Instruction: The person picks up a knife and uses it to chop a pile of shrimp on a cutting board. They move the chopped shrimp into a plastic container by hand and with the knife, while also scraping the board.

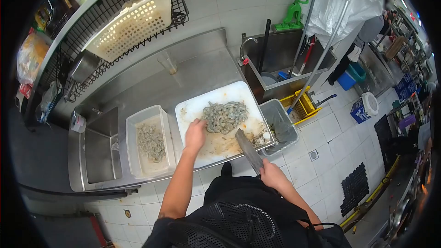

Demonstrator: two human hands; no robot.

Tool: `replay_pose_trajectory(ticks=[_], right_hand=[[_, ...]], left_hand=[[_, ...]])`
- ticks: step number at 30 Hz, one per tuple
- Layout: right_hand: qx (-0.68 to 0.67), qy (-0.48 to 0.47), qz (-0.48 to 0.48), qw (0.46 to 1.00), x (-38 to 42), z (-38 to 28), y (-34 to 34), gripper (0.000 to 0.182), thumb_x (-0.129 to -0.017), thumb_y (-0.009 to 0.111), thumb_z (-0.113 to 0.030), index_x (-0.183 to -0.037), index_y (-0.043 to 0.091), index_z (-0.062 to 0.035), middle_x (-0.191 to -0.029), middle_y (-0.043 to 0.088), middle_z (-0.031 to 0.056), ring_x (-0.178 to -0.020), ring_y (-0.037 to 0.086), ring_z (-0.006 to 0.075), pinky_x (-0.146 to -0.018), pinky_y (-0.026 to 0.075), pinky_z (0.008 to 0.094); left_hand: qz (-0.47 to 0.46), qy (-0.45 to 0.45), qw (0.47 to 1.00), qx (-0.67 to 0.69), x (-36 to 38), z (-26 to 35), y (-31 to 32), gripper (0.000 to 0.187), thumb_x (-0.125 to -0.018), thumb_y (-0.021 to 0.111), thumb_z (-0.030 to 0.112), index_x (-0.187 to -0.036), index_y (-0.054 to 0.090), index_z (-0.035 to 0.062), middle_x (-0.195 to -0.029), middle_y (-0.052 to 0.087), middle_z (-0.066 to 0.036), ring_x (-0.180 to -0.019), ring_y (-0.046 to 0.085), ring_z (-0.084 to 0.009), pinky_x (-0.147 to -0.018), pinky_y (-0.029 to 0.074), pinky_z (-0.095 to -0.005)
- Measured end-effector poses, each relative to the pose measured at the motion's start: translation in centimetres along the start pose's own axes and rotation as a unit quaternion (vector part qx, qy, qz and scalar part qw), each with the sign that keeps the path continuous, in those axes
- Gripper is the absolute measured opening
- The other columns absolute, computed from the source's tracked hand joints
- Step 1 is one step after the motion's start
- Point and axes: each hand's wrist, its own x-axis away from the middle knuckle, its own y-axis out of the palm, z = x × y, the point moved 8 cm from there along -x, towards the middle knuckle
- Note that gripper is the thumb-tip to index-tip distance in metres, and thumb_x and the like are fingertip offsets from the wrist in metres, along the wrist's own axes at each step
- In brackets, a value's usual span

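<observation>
My left hand (195,134) rests loosely open against the shrimp pile (225,116) on the cutting board (197,104), steadying it; my right hand (271,174) grips the cleaver (248,149) over the bench's front edge.

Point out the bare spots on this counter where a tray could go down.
The steel counter lies bare behind the cutting board, up to the wall, apart from one plastic cup. A narrow strip shows between the tub and the board. The board itself is crowded: shrimp pile, left hand, and cleaver in the right hand.
</observation>
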Motion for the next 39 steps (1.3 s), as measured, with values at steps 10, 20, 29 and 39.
replay_pose_trajectory(ticks=[10,20,29,39], right_hand=[[-0.036,0.006,0.021,0.999,0.7,1.1,-0.1,0.025,-0.104,0.064,-0.019,-0.116,0.06,0.0025,-0.107,0.073,0.0359,-0.107,0.069,0.0567,-0.094,0.053,0.0638],[-0.133,-0.022,-0.023,0.991,-0.4,1.5,1.8,0.025,-0.107,0.065,-0.02,-0.108,0.055,0.0033,-0.094,0.071,0.0315,-0.095,0.069,0.0531,-0.085,0.054,0.0536],[-0.122,-0.035,-0.054,0.99,-0.9,1.7,2.8,0.022,-0.11,0.061,-0.018,-0.11,0.053,0.0025,-0.079,0.066,0.0205,-0.058,0.065,0.029,-0.058,0.052,0.046],[-0.285,0.07,-0.154,0.944,-1.9,1.1,4.6,0.029,-0.11,0.059,-0.018,-0.13,0.059,0.0033,-0.073,0.061,0.0091,-0.052,0.059,0.0164,-0.045,0.05,0.0353]], left_hand=[[0.042,-0.056,0.997,0.039,-0.8,0.9,3.3,0.018,-0.095,0.07,0.009,-0.11,0.08,0.0037,-0.098,0.078,-0.022,-0.094,0.074,-0.0438,-0.089,0.059,-0.0531],[0.028,0.028,0.991,0.128,9.1,5.6,5.9,0.015,-0.093,0.07,0.0,-0.106,0.076,0.0002,-0.107,0.075,-0.019,-0.105,0.068,-0.0406,-0.095,0.055,-0.0484],[-0.026,0.002,0.995,0.096,7.8,5.8,6.4,0.01,-0.092,0.074,0.002,-0.1,0.079,0.0,-0.099,0.076,-0.019,-0.099,0.068,-0.0404,-0.094,0.055,-0.0482],[-0.018,-0.048,0.992,0.114,8.6,4.9,7.3,0.016,-0.094,0.069,0.0,-0.104,0.08,-0.0013,-0.107,0.078,-0.022,-0.099,0.074,-0.0432,-0.09,0.059,-0.0494]])
